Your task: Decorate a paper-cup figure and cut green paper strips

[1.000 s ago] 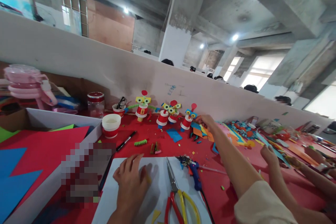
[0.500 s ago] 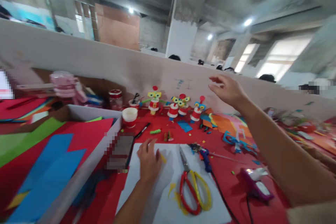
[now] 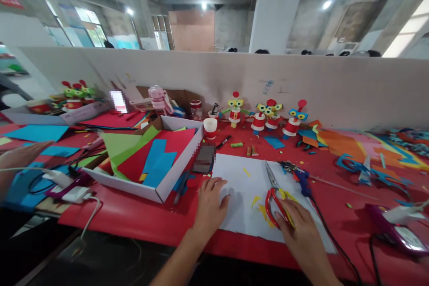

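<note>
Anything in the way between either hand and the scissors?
Right hand: nothing visible, it's already at the handles of the scissors. Left hand: only yellow scraps on the white sheet, beside the handles; nothing tall stands between.

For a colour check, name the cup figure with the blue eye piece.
The rightmost cup figure, on the red tabletop: its eye piece is blue; the other three there show mainly yellow.

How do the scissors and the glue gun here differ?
The scissors have red and yellow handles; the glue gun is blue. The right hand is on the scissors, while no hand touches the glue gun. The glue gun has a dark cord; the scissors have none. Both lie right of the left hand.
</note>
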Tool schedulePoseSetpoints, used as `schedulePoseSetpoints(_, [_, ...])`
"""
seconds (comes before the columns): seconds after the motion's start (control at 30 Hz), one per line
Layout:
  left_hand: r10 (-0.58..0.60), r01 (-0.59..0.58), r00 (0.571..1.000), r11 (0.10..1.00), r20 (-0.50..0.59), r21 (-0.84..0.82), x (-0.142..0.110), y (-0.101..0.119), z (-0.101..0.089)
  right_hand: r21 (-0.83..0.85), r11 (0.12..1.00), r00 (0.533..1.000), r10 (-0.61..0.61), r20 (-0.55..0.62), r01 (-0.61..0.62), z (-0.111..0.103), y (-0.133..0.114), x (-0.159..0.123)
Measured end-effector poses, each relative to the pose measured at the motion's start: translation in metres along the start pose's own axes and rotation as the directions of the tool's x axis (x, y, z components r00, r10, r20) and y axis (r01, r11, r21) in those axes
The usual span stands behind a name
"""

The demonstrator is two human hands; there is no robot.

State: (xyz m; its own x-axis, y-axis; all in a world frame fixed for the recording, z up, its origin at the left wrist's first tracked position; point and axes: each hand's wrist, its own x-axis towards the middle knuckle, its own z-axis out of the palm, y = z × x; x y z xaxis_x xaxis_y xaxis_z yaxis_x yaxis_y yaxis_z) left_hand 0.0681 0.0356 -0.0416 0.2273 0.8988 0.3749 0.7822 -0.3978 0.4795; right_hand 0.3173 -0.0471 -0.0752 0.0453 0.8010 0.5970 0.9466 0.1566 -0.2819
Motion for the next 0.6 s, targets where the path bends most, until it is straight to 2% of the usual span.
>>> schedulePoseSetpoints(0.1, [-0.105,0.136,0.987,0.949,-0.123,0.285,0.001,-0.019,-0.006,-0.042,0.999,1.000,-0.031,0.007,0.031,0.007,0.000,-0.008])
schedulePoseSetpoints(0.2, [-0.133,0.207,0.972,0.876,-0.193,0.435,0.023,-0.030,-0.007,-0.059,0.998,1.000,-0.020,-0.023,0.019,0.010,-0.002,-0.012])
schedulePoseSetpoints(0.4, [-0.200,0.227,0.974,0.838,-0.108,0.496,0.067,-0.032,0.005,-0.090,0.995,0.998,-0.037,-0.051,0.032,0.009,-0.005,-0.011])
schedulePoseSetpoints(0.6, [-0.238,0.221,0.971,0.823,-0.036,0.522,0.073,-0.035,0.017,-0.100,0.994,0.999,-0.041,-0.029,0.038,0.013,-0.003,-0.015])
